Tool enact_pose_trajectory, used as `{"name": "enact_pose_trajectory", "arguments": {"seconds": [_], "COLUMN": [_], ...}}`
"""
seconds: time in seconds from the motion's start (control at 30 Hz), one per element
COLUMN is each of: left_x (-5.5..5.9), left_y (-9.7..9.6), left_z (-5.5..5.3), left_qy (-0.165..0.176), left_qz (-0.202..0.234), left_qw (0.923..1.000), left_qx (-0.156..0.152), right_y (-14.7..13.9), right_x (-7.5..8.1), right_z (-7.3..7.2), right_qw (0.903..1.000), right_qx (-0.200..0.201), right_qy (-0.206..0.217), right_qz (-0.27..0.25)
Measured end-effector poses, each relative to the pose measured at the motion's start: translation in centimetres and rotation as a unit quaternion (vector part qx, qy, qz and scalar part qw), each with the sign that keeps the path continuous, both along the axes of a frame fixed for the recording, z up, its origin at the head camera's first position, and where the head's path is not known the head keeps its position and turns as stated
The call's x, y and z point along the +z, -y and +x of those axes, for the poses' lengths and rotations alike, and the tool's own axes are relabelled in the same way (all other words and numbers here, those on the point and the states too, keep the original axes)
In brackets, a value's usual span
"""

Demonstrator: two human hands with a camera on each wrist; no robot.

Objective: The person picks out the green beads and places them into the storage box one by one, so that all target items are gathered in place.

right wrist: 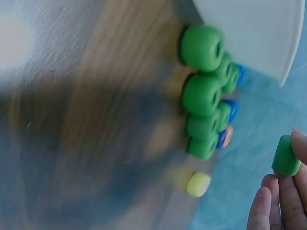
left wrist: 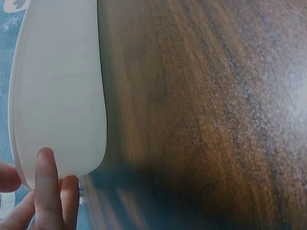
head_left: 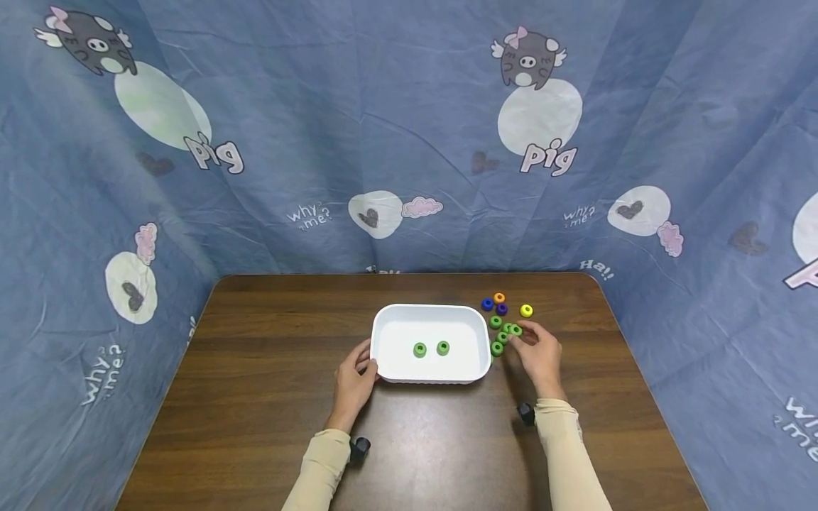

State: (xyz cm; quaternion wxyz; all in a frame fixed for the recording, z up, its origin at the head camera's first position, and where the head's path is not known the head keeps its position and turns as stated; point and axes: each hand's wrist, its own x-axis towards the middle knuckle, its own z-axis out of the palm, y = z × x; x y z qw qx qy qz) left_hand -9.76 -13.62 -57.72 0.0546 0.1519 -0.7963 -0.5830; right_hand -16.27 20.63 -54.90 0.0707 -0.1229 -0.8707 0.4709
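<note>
While the left hand (head_left: pixel 353 387) grips the near left corner of the white tray (head_left: pixel 402 325) in the head view, the right hand (head_left: pixel 540 355) pinches a green bead (head_left: pixel 515 330) between thumb and fingers, just off the tray's right end. The tray stands by the middle of the wooden table's (head_left: pixel 268 355) far edge, with two more beads, a left green one (head_left: pixel 420 350) and a right green one (head_left: pixel 443 348), apart on its floor. Beside its right wall lies a cluster of loose green beads (head_left: pixel 497 348); nearer the table's far edge are a blue bead (head_left: pixel 488 304), a purple bead (head_left: pixel 501 309) and an orange bead (head_left: pixel 499 298), with a yellow bead (head_left: pixel 526 311) toward the far right corner. Behind the table hangs a blue curtain (head_left: pixel 434 85) with pig prints. The left wrist view shows one digit laid flat against the tray's outer wall by the corner and another at the rim. From the right wrist, the pinched bead is held clear of the loose green ones, which crowd against each other near the tray's corner, the yellow one apart from them.
</note>
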Motion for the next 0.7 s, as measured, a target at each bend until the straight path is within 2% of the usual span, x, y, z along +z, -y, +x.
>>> {"name": "enact_pose_trajectory", "arguments": {"seconds": [0.2,0.7], "left_x": [0.0,-0.1], "left_y": [0.1,0.0], "left_z": [0.1,0.0], "left_qy": [-0.008,-0.005], "left_qz": [0.022,0.014], "left_qw": [0.9997,0.9999], "left_qx": [-0.006,-0.002], "right_y": [1.7,4.8], "right_x": [0.6,0.9], "right_z": [0.0,-0.1], "right_qw": [0.9992,0.9955], "right_qx": [0.03,0.078], "right_qy": [-0.026,-0.052], "right_qz": [-0.004,-0.016]}}
